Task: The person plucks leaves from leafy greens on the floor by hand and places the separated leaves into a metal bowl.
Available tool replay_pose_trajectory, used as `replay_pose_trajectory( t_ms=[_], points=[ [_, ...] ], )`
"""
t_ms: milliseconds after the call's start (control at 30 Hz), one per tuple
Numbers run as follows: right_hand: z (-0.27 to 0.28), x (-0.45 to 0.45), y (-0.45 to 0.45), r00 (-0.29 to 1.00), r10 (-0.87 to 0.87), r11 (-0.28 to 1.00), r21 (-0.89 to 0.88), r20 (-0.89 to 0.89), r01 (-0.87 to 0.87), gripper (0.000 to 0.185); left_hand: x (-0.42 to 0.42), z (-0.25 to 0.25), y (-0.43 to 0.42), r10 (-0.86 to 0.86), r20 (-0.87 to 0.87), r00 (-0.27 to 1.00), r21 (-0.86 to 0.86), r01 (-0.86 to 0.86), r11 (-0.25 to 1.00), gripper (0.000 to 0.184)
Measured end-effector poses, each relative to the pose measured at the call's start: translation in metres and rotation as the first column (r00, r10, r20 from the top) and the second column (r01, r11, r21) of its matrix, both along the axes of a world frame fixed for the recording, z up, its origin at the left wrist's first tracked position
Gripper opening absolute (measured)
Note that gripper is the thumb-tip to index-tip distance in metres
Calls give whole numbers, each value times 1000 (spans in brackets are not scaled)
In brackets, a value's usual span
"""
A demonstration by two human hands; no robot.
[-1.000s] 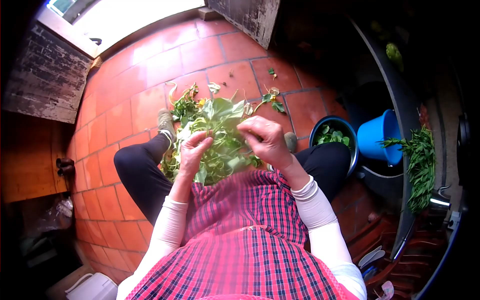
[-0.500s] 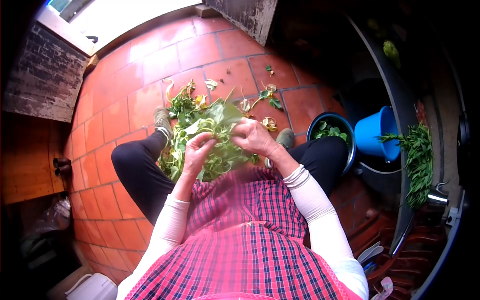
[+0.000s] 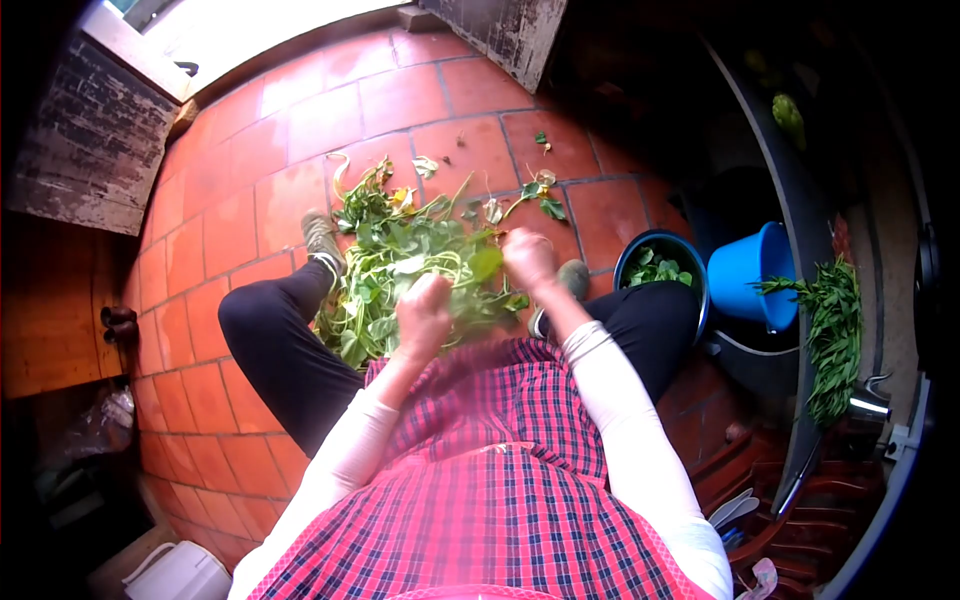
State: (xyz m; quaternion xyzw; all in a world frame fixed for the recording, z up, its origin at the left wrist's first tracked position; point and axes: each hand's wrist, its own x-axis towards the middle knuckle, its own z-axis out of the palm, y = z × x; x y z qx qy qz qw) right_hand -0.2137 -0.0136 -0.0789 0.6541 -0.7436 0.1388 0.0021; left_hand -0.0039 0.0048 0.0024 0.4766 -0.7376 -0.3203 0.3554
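Note:
A heap of leafy green vines (image 3: 375, 300) lies on the floor between my feet. My left hand (image 3: 424, 315) is closed in a fist over the near side of the heap, on leafy stems (image 3: 440, 265) that rise past its fingers. Up and to the right, my right hand (image 3: 530, 258) is also curled closed but blurred by motion. A bright green leaf (image 3: 486, 262) shows just left of it; what the fingers pinch is hidden.
By my right knee stands a dark basin (image 3: 704, 300) with picked leaves (image 3: 657, 266) in it. A blue bucket (image 3: 738, 272) is beside it. Feathery greens (image 3: 835, 330) lie on the ledge at right. Leaf scraps (image 3: 551, 207) dot the tiled floor (image 3: 225, 320).
My hands were close together over the vines with fingers pinching; now they are farther apart. The right hand has moved right and slightly up, the left slightly right and down.

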Motion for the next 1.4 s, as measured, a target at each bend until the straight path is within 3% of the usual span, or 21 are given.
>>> replay_pose_trajectory(
  t_ms=[33,67,167,233,300,367,467,600,700,833,867,933,1000,1067,1100,1167,1200,1233,1300,1333,1400],
  points=[
    [1,-33,-2,979,104,995,16,-177,-103,17,6,6,2,-9,83,996,-72,15,997,5],
    [34,-41,-10,904,-343,933,200,255,298,21,11,8,3,-31,78,996,-99,38,994,8],
    [74,-32,-8,497,-87,996,84,863,28,20,17,11,0,-76,139,987,-176,100,979,12],
    [91,-1,2,296,-92,971,152,951,-184,23,15,9,1,-115,144,983,-186,141,972,15],
    [90,17,7,305,-51,930,157,951,-334,32,15,16,2,-171,177,969,-186,203,961,14],
    [84,21,3,335,-385,764,501,860,-407,39,17,17,1,-197,217,956,-228,246,942,16],
    [79,31,3,392,-378,765,521,839,-378,42,20,10,-2,-204,221,954,-318,269,909,21],
    [74,29,3,508,-299,767,520,808,-376,36,19,29,0,-268,113,957,-114,280,953,27],
    [54,32,9,555,-355,813,541,752,-213,37,19,33,-1,-268,130,955,-158,286,945,28],
    [38,38,10,380,-381,852,480,843,-210,33,21,29,-2,-243,147,959,-187,268,945,29],
    [38,33,14,150,-482,828,505,863,-243,25,21,30,-2,-224,155,962,-204,253,946,29],
    [31,33,12,12,-525,842,521,851,-139,21,24,24,-3,-201,103,974,-214,219,952,26],
    [37,33,7,-70,-464,882,468,883,60,15,27,23,-8,-99,236,967,-224,154,962,23],
    [38,18,-4,119,-196,953,160,973,257,12,40,9,-20,-9,331,944,-215,84,973,20],
    [50,12,-8,255,-132,954,54,958,293,12,53,-10,-24,25,487,873,-22,-16,1000,25],
    [85,19,-5,444,-41,967,-76,895,242,14,63,-13,-36,47,600,798,29,-80,996,34],
    [89,25,-1,577,-1,968,-144,817,206,14,63,-23,-34,175,574,800,-130,-122,984,43],
    [92,31,2,695,38,966,-205,718,159,15,51,-5,-33,209,502,840,-250,-90,964,40],
    [94,41,6,853,325,863,-497,409,-91,15,32,24,-37,-90,104,991,-138,104,985,33],
    [101,43,12,863,411,853,-456,292,-252,13,26,11,-37,-125,-99,987,36,129,991,24],
    [118,51,20,800,587,757,-434,124,-488,13,15,-11,-35,-135,-181,974,305,186,934,34]
  ],
)
